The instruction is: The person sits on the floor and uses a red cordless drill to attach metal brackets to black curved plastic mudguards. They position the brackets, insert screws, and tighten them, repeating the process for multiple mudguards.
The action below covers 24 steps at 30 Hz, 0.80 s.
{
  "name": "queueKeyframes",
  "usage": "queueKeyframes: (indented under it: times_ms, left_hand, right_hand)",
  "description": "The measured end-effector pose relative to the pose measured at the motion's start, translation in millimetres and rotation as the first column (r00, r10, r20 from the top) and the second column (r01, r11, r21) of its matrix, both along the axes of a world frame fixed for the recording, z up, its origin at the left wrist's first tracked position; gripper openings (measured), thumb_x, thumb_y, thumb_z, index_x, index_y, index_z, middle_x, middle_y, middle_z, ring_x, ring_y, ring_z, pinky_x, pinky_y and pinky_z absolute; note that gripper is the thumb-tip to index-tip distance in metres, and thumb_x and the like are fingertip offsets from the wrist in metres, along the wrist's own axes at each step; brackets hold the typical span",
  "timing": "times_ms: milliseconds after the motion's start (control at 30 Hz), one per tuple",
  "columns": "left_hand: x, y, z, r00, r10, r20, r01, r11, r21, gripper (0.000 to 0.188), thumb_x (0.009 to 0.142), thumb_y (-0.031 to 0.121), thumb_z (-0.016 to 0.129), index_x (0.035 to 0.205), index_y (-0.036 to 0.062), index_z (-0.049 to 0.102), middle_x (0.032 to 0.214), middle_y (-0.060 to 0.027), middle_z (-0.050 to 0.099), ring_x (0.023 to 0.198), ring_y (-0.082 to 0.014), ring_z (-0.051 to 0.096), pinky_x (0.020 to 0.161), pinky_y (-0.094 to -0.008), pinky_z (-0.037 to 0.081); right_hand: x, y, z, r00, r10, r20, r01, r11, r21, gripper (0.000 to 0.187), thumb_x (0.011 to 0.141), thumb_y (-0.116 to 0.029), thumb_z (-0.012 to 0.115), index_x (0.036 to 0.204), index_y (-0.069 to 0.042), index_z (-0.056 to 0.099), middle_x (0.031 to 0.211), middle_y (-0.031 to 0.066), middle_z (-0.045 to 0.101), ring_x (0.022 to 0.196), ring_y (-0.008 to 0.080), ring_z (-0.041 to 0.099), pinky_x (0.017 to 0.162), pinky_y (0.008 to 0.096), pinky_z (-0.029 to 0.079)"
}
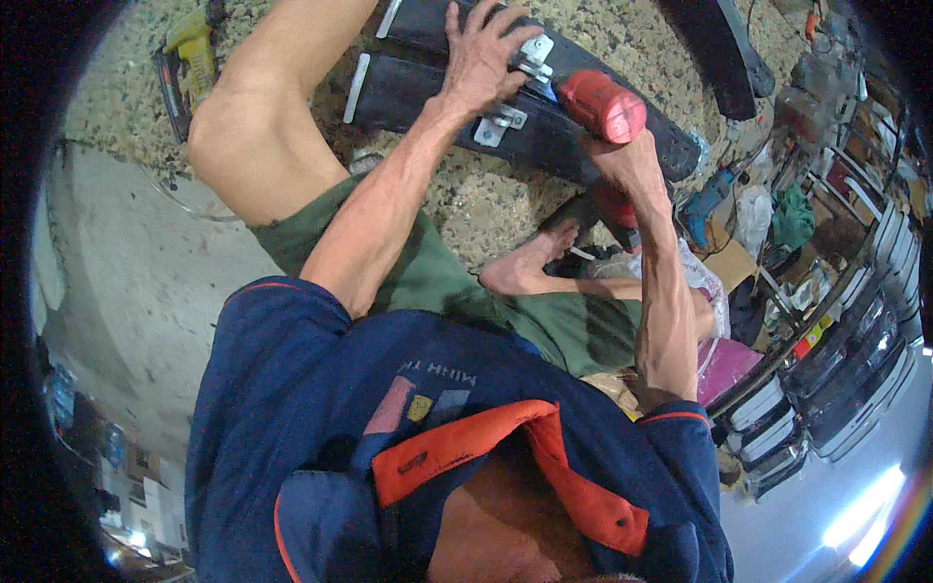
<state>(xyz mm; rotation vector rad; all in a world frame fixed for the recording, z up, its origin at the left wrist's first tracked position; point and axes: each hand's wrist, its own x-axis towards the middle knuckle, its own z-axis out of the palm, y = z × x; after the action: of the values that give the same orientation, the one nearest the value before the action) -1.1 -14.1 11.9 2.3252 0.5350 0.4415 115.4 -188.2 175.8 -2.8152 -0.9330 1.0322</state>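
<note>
My right hand (627, 165) is wrapped around the grip of a red cordless drill (601, 105). The drill's nose points left, at a silver metal bracket (534, 58) on a long black panel (428, 27). My left hand (481, 58) lies over that panel with its fingers spread, the thumb side close to the bracket. A second long black panel (398, 105) lies alongside, nearer me, and carries another metal bracket (501, 124). Whether a screw sits at the drill's tip is hidden.
A yellow-green power tool (194, 53) lies on the speckled floor at the far left. Another black curved panel (714, 49) is at the far right. A blue power tool (708, 204), bags and a rack (841, 194) stand on the right. My bare foot (530, 257) rests near the panels.
</note>
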Motion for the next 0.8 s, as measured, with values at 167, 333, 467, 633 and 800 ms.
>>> queueKeyframes:
  times_ms: [167,333,467,633,800]
  left_hand:
    - [5,-27,5,0.994,-0.087,0.065,0.091,0.994,-0.062,0.046,0.077,0.012,0.082,0.119,0.0287,0.081,0.149,-0.0003,0.061,0.152,-0.0336,0.041,0.126,-0.0731,0.016]
    - [3,-3,1,0.990,-0.079,0.120,0.102,0.974,-0.203,0.046,0.085,0.001,0.066,0.117,0.0291,0.082,0.124,0.0023,0.074,0.140,-0.0260,0.056,0.125,-0.0695,0.020]
    - [-8,9,-4,0.993,-0.002,0.116,0.032,0.966,-0.256,0.039,0.088,0.001,0.062,0.111,0.0248,0.083,0.117,-0.0010,0.075,0.130,-0.0252,0.063,0.126,-0.0605,0.026]
    - [-13,11,-9,0.982,0.016,0.186,0.028,0.972,-0.233,0.038,0.084,0.000,0.062,0.108,0.0206,0.083,0.108,-0.0048,0.077,0.122,-0.0279,0.068,0.125,-0.0609,0.031]
    - [-14,14,-13,0.988,0.008,0.157,0.027,0.974,-0.223,0.037,0.083,-0.002,0.062,0.106,0.0179,0.083,0.110,-0.0058,0.079,0.121,-0.0285,0.070,0.124,-0.0599,0.035]
  right_hand:
    - [2,-4,10,1.000,-0.027,-0.002,0.027,0.998,0.048,0.052,0.085,-0.019,0.083,0.134,-0.009,0.070,0.130,0.0164,0.076,0.124,0.0346,0.072,0.101,0.0438,0.057]
    - [2,-1,12,0.998,-0.051,-0.047,0.061,0.966,0.253,0.049,0.085,-0.017,0.084,0.130,-0.005,0.069,0.109,0.0094,0.074,0.097,0.0231,0.071,0.085,0.0387,0.057]
    - [0,14,4,0.984,-0.094,-0.152,0.129,0.961,0.245,0.040,0.084,-0.017,0.085,0.119,-0.004,0.070,0.092,0.0029,0.068,0.077,0.0150,0.062,0.069,0.0349,0.053]
    - [-4,20,-2,0.987,-0.084,-0.137,0.111,0.973,0.201,0.037,0.084,-0.018,0.085,0.114,-0.004,0.069,0.088,0.0030,0.067,0.075,0.0152,0.062,0.067,0.0351,0.052]
    - [-4,25,-6,0.984,-0.088,-0.154,0.113,0.980,0.162,0.038,0.084,-0.020,0.085,0.114,-0.004,0.068,0.087,0.0033,0.067,0.076,0.0158,0.062,0.068,0.0355,0.052]
